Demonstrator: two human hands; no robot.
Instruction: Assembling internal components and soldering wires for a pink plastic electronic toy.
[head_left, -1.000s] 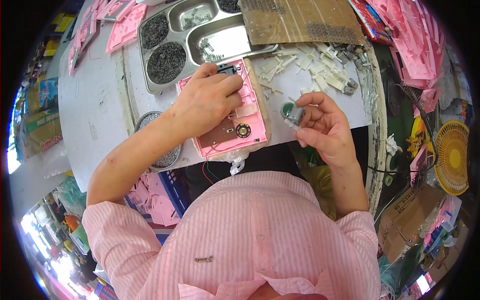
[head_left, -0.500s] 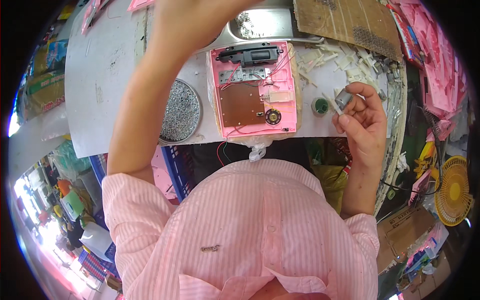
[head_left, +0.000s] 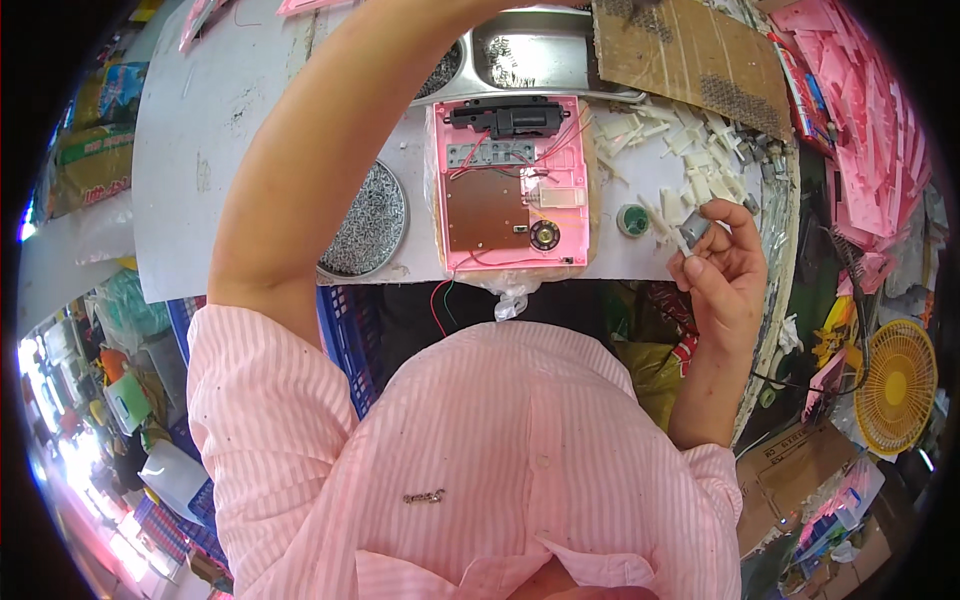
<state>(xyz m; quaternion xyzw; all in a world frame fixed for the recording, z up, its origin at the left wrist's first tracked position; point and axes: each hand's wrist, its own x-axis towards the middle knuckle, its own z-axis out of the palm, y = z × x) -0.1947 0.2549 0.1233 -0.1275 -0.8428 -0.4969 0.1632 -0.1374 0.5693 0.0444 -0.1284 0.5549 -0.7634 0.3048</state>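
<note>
My left arm [head_left: 320, 150] stretches forward across the table, and its hand lies beyond the top edge of the picture. At the right, my right hand [head_left: 730, 275] is closed with its fingertips around a small grey metal part with a white plastic piece [head_left: 693, 228]. Between my arms sits an open pink plastic housing [head_left: 570, 248]. It holds a brown circuit board [head_left: 485, 215], a black elongated part [head_left: 515, 119], a grey strip [head_left: 485, 153], a small round speaker [head_left: 545, 235] and thin wires. A small round green-topped item [head_left: 633, 220] stands left of my right hand.
A round dish of small metal pieces [head_left: 365, 225] sits under my left arm. Steel trays [head_left: 610, 93] and a cardboard sheet [head_left: 690, 55] lie at the back. White plastic pieces [head_left: 700, 150] are scattered at the right, near stacked pink parts [head_left: 860, 150]. A yellow fan [head_left: 897, 387] stands far right.
My left arm has swung farther forward and right, taking the hand past the top edge. My right hand, still gripping the grey part, sits slightly lower in the picture.
</note>
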